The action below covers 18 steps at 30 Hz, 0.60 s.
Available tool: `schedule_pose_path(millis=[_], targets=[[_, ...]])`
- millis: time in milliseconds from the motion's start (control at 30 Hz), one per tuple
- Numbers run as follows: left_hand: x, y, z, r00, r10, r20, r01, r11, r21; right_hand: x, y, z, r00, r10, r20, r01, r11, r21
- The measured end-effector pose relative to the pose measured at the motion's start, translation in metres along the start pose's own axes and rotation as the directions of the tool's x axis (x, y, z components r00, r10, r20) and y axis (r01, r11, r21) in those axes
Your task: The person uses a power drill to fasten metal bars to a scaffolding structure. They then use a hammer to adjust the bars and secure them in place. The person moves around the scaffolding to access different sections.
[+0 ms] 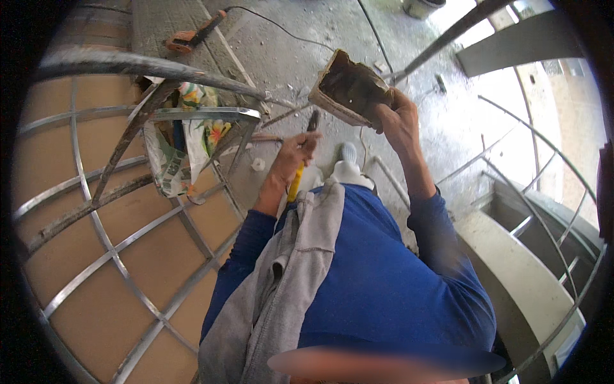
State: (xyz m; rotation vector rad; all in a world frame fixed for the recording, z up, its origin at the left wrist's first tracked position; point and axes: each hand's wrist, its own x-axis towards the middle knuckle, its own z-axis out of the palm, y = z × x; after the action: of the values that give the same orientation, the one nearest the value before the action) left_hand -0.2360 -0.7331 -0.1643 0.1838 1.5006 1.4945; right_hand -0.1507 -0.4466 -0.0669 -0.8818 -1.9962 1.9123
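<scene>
My right hand (398, 121) grips a worn, box-shaped tan container (334, 107) by its edge, out in front of me. Its open side shows a dark, crusted inside with a ragged rim. Closed round a slim tool with a yellow handle (296, 183) and a dark end, my left hand (295, 159) is lower and to the left. The tool's exact kind does not show. A gap separates the tool from the container.
On the left are a metal grid (115, 253) over brown panels and a flower-patterned bag (203, 128) hanging by metal bars. An orange corded power tool (185, 41) lies farther off. Wire railings (537, 185) stand at right, a bucket (422, 8) at the back. Debris dots the floor.
</scene>
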Motion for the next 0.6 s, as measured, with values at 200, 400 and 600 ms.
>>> schedule_pose_path(millis=[200,400,600], targets=[[0.023,0.025,0.018,1.000,-0.014,0.026,0.024,0.902,-0.430,-0.054,0.010,-0.010,0.998,0.053,-0.025,-0.053,0.998,-0.034],[0.025,0.031,0.027,0.990,0.136,-0.044,-0.127,0.978,0.168,-0.062,0.010,-0.014,0.996,0.077,0.037,-0.075,0.996,-0.058],[0.019,0.029,0.041,0.975,0.167,-0.148,-0.178,0.982,-0.061,-0.051,0.007,-0.016,0.999,-0.004,0.049,0.009,0.995,-0.097]])
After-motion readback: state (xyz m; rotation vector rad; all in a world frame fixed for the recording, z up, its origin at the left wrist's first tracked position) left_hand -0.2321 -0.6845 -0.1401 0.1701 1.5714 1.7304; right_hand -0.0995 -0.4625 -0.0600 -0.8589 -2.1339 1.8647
